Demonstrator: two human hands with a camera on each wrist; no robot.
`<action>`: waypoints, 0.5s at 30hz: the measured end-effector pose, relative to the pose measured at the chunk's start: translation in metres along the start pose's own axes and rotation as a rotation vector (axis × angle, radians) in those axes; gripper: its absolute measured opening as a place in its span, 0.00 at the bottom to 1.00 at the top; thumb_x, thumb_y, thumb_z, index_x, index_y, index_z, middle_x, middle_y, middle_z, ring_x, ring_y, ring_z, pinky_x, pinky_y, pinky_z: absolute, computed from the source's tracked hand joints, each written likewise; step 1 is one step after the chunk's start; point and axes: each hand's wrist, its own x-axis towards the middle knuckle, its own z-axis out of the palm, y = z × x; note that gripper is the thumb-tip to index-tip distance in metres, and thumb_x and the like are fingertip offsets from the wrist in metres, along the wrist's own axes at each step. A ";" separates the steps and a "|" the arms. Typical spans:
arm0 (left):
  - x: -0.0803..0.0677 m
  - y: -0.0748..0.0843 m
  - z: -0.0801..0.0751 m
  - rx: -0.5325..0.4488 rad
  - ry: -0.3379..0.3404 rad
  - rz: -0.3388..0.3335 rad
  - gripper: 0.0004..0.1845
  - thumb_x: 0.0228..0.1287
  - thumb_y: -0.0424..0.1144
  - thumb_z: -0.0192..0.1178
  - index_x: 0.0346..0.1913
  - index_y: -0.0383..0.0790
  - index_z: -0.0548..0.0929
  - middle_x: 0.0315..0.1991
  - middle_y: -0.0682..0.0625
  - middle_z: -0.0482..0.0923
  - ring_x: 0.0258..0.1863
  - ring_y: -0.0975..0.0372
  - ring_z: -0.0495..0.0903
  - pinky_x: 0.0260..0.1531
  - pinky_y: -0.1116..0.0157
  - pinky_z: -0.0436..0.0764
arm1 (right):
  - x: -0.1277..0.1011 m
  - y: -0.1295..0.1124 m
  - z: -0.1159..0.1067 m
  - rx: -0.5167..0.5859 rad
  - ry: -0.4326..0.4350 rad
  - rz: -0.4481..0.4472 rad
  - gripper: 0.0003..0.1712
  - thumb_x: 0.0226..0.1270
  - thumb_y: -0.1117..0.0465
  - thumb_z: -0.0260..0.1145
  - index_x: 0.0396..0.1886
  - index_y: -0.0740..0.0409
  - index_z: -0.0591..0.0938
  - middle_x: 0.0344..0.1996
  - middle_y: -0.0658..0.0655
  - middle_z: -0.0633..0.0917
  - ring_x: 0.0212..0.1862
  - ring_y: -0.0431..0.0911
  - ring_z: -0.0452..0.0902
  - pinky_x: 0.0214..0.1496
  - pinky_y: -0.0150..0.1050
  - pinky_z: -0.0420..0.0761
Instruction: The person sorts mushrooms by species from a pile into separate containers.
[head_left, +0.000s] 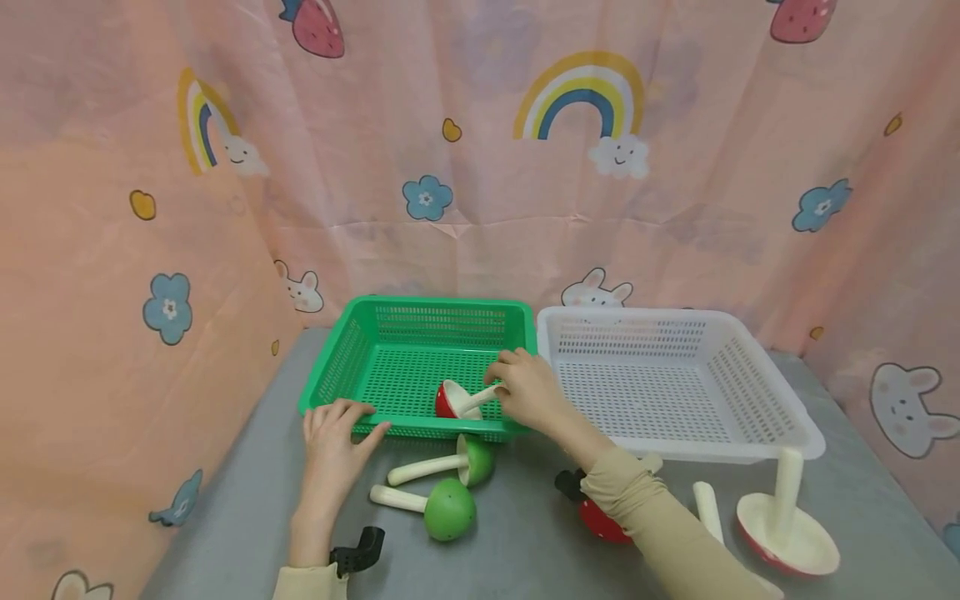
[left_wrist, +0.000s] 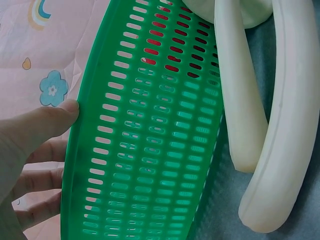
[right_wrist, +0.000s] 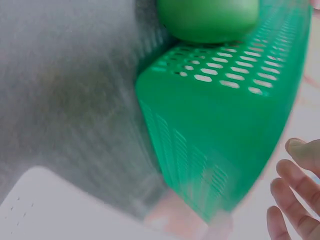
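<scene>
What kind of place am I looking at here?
Probably a curtained-off indoor play or filming corner: a pink fabric-like curtain printed with rainbows and rabbits hangs behind a flat grey tabletop, where a round, green-capped, pale-stemmed toy mushroom lies.

Curtain, pink and peach point(head_left: 487, 187) — hung across the back and down both sides, with soft folds and a horizontal crease at mid-frame. Printed motifs: strawberries point(head_left: 318, 29), top edge; rainbows point(head_left: 579, 71), upper left and upper centre-right; blue flowers point(head_left: 427, 198), left, centre and right; white rabbit heads point(head_left: 903, 408), mostly lower down; small yellow shapes, scattered. Counter point(head_left: 525, 550), plain grey — lower frame, running back towards the curtain's foot. Light: soft, tone more orange at left.
</scene>
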 end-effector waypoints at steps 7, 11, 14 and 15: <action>0.001 0.003 -0.001 -0.002 -0.021 -0.007 0.17 0.54 0.43 0.71 0.44 0.38 0.85 0.45 0.42 0.80 0.52 0.46 0.70 0.69 0.35 0.48 | -0.017 0.005 -0.022 0.013 0.068 0.015 0.08 0.52 0.69 0.72 0.33 0.55 0.87 0.33 0.52 0.84 0.33 0.47 0.76 0.33 0.37 0.75; 0.001 0.003 -0.002 -0.004 -0.036 -0.020 0.17 0.55 0.44 0.70 0.45 0.38 0.84 0.46 0.42 0.80 0.54 0.46 0.69 0.69 0.35 0.47 | -0.026 0.003 -0.033 0.017 0.072 0.042 0.09 0.52 0.68 0.72 0.34 0.55 0.87 0.34 0.51 0.85 0.34 0.48 0.76 0.35 0.38 0.76; 0.000 0.002 -0.002 -0.005 -0.043 -0.024 0.17 0.56 0.44 0.70 0.45 0.38 0.84 0.46 0.42 0.80 0.54 0.45 0.69 0.69 0.35 0.46 | -0.034 0.001 -0.041 0.029 0.082 0.058 0.09 0.52 0.67 0.73 0.35 0.56 0.87 0.34 0.51 0.84 0.36 0.48 0.77 0.36 0.39 0.78; 0.000 0.002 -0.002 -0.003 -0.044 -0.023 0.17 0.56 0.44 0.70 0.45 0.38 0.84 0.46 0.42 0.80 0.54 0.45 0.69 0.69 0.35 0.46 | -0.036 0.001 -0.043 0.030 0.087 0.063 0.09 0.52 0.66 0.73 0.35 0.56 0.87 0.34 0.51 0.84 0.37 0.48 0.78 0.37 0.40 0.79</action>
